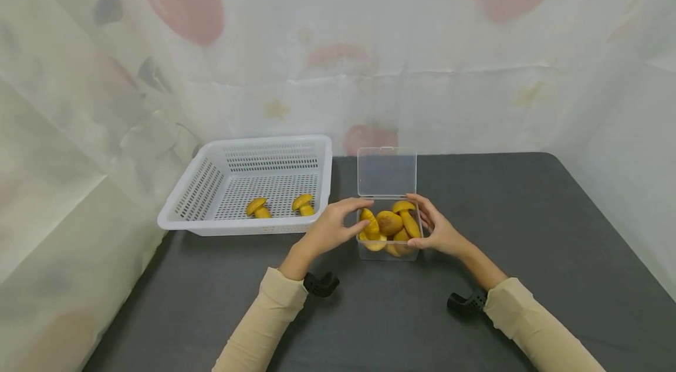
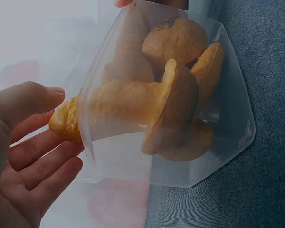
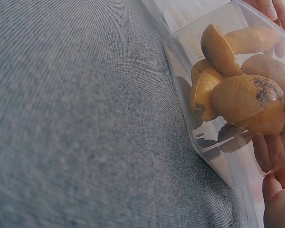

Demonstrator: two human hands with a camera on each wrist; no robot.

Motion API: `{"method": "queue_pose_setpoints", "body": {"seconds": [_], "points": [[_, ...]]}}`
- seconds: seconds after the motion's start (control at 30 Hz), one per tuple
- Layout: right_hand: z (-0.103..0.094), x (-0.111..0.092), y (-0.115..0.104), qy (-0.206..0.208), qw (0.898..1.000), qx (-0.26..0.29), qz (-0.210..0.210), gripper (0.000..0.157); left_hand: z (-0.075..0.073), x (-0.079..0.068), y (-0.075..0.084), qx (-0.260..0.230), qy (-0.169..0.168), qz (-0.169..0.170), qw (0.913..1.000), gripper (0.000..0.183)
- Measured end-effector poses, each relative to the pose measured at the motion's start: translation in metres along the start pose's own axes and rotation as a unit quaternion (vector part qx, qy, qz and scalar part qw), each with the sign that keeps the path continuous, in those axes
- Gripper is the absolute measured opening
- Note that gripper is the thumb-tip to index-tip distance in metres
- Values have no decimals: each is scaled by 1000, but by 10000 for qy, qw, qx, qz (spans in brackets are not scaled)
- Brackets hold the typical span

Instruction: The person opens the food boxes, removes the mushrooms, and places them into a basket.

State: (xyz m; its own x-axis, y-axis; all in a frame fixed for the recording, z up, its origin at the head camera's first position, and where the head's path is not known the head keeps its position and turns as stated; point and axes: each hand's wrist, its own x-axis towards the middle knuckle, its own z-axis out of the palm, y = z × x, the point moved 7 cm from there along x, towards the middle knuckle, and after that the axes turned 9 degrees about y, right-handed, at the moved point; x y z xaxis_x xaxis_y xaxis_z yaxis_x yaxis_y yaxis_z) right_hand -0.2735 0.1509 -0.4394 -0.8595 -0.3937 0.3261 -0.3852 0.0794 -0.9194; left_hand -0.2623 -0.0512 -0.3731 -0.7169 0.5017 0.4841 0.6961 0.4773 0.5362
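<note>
A clear plastic box [image 1: 369,253] holds several yellow mushrooms [image 1: 389,223], its hinged lid [image 1: 387,172] raised at the back. My left hand [image 1: 330,228] is at the box's left rim, thumb and fingers spread apart around the stem end of one mushroom [image 2: 66,119]. That stem pokes just past the rim, while its cap lies inside among the others. On the right side, my right hand [image 1: 443,237] grips the box, with the thumb at the front corner and fingers at the back corner. In the right wrist view, mushrooms [image 3: 247,102] show through the clear wall.
A white perforated basket [image 1: 182,224] stands to the left of the box, with two yellow mushrooms [image 1: 257,208] near its front wall. Both stand on a dark grey table [image 1: 528,231]. A printed white curtain [image 1: 449,108] hangs behind the table.
</note>
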Motion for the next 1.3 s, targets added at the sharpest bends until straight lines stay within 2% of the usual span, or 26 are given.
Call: {"method": "queue_pose_setpoints", "body": {"seconds": [0.43,0.6,0.73,0.9,1.3], "points": [[0,0,0,56,9999,-19,-104,95,2,1,6,-89,-10,224,9997,33],[1,-1,0,68,9999,-27,-86,95,1,5,6,-217,187,203,9994,29],[1,-1,-2,49,10000,32,-27,96,-3,10,7,-318,431,188,9984,28],[1,-1,-3,61,9999,96,26,98,-9,13,9,-347,501,165,9980,28],[2,-1,-3,62,9999,143,-26,98,-30,11,10,-333,860,155,9956,28]]}}
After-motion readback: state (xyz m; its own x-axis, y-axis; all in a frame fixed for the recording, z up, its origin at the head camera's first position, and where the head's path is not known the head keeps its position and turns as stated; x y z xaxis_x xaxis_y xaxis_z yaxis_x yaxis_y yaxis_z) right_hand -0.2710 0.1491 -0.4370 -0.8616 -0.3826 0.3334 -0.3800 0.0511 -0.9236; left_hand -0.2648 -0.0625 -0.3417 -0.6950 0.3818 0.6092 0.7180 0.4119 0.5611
